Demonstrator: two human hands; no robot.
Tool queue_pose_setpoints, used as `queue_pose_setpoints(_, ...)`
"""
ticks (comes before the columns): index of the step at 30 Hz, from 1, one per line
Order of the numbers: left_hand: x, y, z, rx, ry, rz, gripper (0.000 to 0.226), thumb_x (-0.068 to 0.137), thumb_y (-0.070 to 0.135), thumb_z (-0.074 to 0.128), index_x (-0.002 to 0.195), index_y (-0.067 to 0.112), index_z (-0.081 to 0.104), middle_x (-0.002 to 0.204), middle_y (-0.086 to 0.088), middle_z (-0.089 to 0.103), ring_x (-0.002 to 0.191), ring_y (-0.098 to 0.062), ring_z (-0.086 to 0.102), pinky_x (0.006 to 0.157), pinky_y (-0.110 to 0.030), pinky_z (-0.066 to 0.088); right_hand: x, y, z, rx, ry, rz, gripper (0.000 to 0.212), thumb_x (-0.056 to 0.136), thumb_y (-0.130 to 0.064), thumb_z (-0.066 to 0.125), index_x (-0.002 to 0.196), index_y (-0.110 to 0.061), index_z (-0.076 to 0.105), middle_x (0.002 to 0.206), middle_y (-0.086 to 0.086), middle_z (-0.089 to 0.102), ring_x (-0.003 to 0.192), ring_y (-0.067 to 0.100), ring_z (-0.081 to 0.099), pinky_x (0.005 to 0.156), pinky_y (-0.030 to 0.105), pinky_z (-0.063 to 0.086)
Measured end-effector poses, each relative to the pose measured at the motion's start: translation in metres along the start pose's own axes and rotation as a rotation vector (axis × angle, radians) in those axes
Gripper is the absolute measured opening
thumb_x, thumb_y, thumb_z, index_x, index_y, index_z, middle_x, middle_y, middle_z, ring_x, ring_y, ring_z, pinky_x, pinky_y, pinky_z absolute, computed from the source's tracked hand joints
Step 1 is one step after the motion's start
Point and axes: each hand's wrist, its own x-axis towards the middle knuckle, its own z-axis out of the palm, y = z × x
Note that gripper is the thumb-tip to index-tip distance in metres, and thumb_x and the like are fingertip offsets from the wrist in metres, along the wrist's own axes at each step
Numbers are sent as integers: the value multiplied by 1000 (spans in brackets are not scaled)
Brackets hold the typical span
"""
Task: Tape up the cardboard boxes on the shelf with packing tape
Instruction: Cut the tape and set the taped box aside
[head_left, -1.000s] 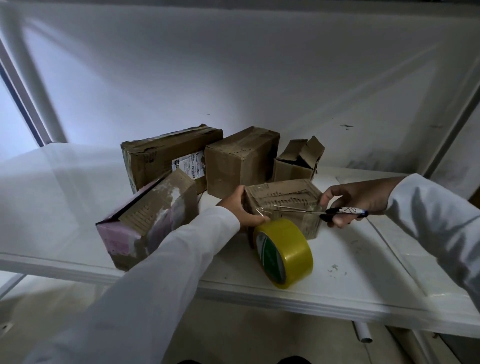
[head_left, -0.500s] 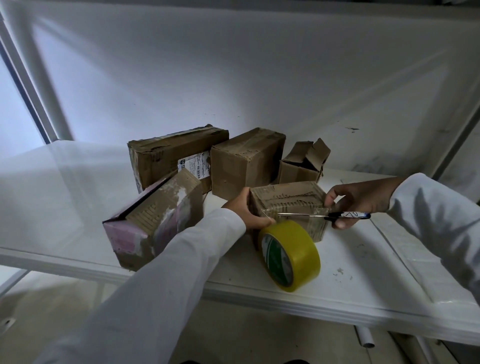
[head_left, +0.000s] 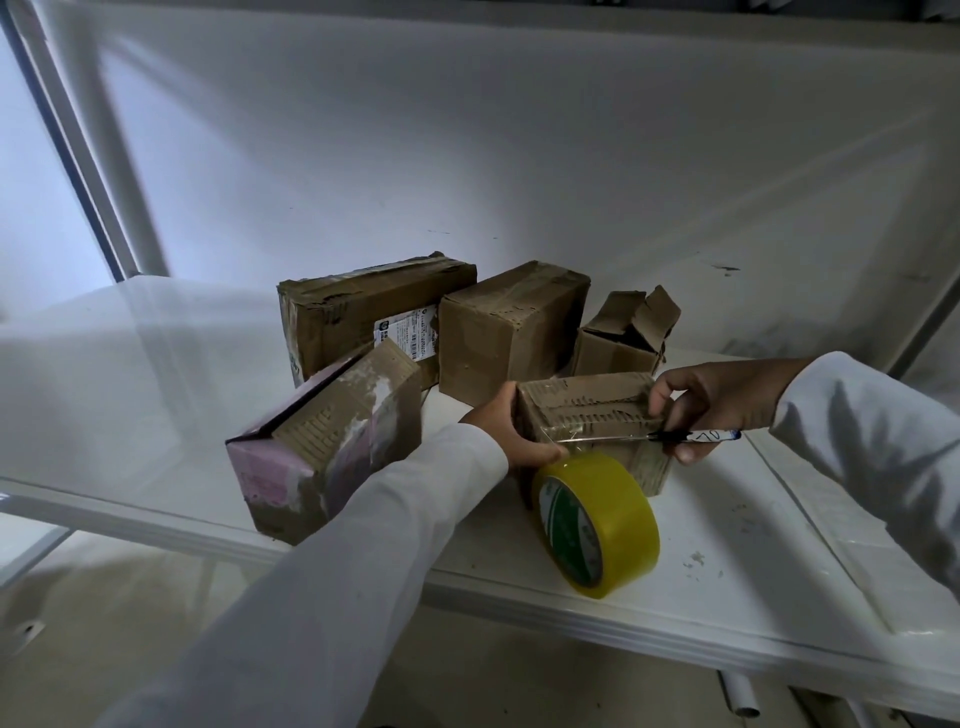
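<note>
Boxes: five cardboard boxes stand on the white shelf (head_left: 727, 587), grouped toward its middle and back.
Shelf: its front edge runs across the lower part of the view; bare surface lies left of the boxes and to the right of the tape roll, up to a raised seam on the right.
Long box (head_left: 363, 312): at the back left, with a printed label on its front face.
Pink-sided box (head_left: 322, 447): nearest the front edge, tilted, its corner close to that edge.
Middle box (head_left: 509, 327): at the back, just beside the long box.
Small box (head_left: 587, 415): in front of the middle box, between the two hands, clear tape across its front.
Open box (head_left: 623, 338): at the back right, flaps standing up.
Tape roll (head_left: 597, 525): one yellow roll, standing on edge just in front of the small box, near the shelf's front edge.
Left hand (head_left: 514, 436): fingers curled round the small box's left end, gripping it.
Right hand (head_left: 711, 410): fingers curled round a pair of scissors (head_left: 649, 437), and touching the small box's right top corner.
Scissors: one pair, blades lying level across the small box's front, over the tape.
</note>
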Motion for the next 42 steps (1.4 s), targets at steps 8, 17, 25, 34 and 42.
queue_pose_setpoints(8, 0, -2, 0, 8, 18, 19, 89, 67, 39, 82, 139, 28, 31, 138, 4, 50, 124, -21, 51, 102, -39, 46, 2, -1, -3, -28, -15, -73, 33, 68, 12, 76, 83, -12, 58, 59, -3, 68, 54, 4, 60, 62, 21, 45)
queue_pose_setpoints(17, -4, 2, 0, 34, 35, 35, 86, 70, 37, 81, 139, 25, 31, 138, 3, 51, 122, -21, 52, 101, -38, 46, -1, -3, -3, -78, 5, -74, 32, 66, 3, 81, 80, -15, 58, 54, -6, 65, 50, 4, 54, 57, 22, 41)
queue_pose_setpoints(25, -7, 7, -1, 56, 37, 18, 86, 71, 37, 80, 140, 25, 29, 139, 2, 50, 123, -22, 51, 101, -35, 44, -7, -8, 2, -171, -12, 67, 47, 66, -12, 85, 101, -12, 53, 58, -11, 65, 66, 11, 57, 75, 27, 47)
queue_pose_setpoints(34, -12, 8, 1, 29, 64, -13, 86, 71, 40, 79, 140, 28, 29, 139, 1, 50, 123, -24, 50, 102, -36, 42, -47, 63, -2, -100, -86, 310, 77, 43, -21, 91, 109, -13, 51, 65, -7, 67, 63, 10, 59, 67, 26, 46)
queue_pose_setpoints(42, -18, 13, 4, -5, 93, -54, 85, 72, 40, 78, 140, 28, 28, 141, -2, 47, 126, -26, 47, 103, -39, 39, -47, 76, 31, -387, 303, 445, 26, 80, -30, 70, 104, -27, 60, 115, 4, 61, 100, 20, 61, 86, 26, 47)
